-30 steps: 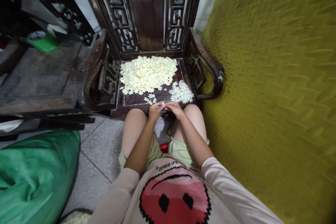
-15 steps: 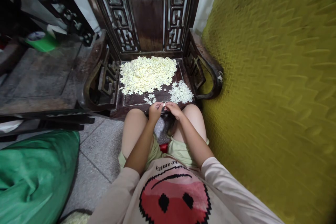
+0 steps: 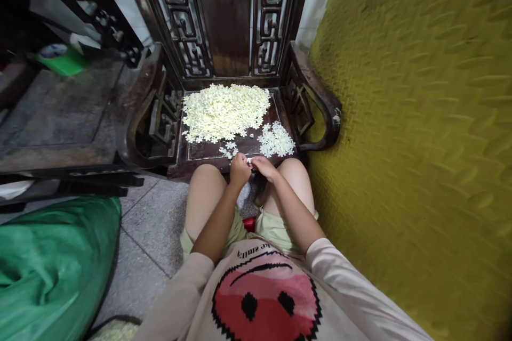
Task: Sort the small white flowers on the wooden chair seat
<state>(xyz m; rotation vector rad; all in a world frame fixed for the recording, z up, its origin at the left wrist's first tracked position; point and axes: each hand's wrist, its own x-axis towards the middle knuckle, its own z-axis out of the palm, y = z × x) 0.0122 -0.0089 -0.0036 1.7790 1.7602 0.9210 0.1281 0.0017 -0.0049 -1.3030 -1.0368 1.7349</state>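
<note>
Apparently handling one flower (image 3: 249, 160) in the head view, seemingly pinched between left hand (image 3: 240, 170) and right hand (image 3: 263, 166), both drawn nearly together. See, on the seat (image 3: 203, 151), big pile (image 3: 226, 112) beyond left hand, small pile (image 3: 277, 140) just beyond right. Likely calls next for a light, steady pinch.

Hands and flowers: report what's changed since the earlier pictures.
The left hand has turned and curled in more, shifting slightly right. The right hand stays about where it was; a small white piece remains between them. The large flower pile and smaller pile look unchanged.
</note>
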